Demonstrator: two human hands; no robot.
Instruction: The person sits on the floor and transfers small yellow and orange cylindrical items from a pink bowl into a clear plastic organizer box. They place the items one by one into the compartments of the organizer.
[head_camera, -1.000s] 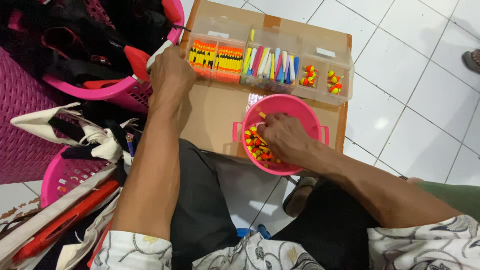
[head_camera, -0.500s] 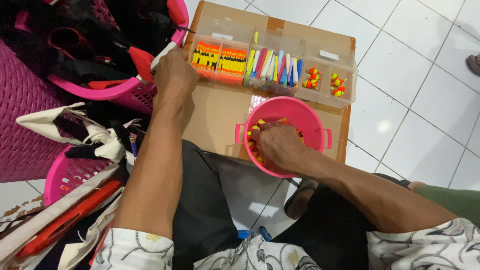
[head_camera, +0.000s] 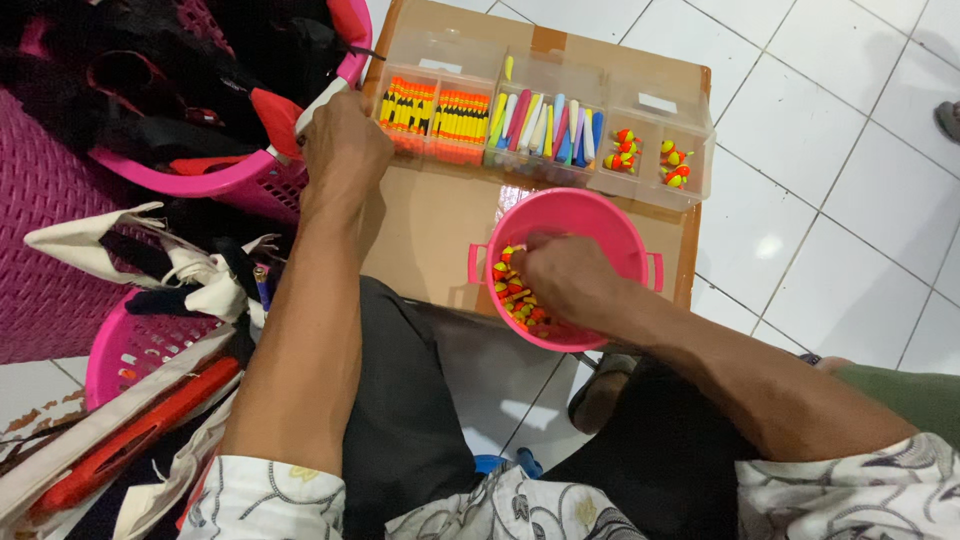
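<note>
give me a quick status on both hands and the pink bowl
Right hand down in pink bowl, on small orange-yellow pieces. Left hand at clear divided box edge. Nothing blocking.

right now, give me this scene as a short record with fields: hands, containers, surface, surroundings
left hand: rests at the left end of the clear compartment box, on the cardboard
right hand: inside the pink bucket, on small orange and yellow floats
compartment box: yellow-orange sticks at left, pastel sticks in the middle, round floats at right
surface: flat cardboard on a white tiled floor
surroundings: pink baskets with bags at the person's left
</note>
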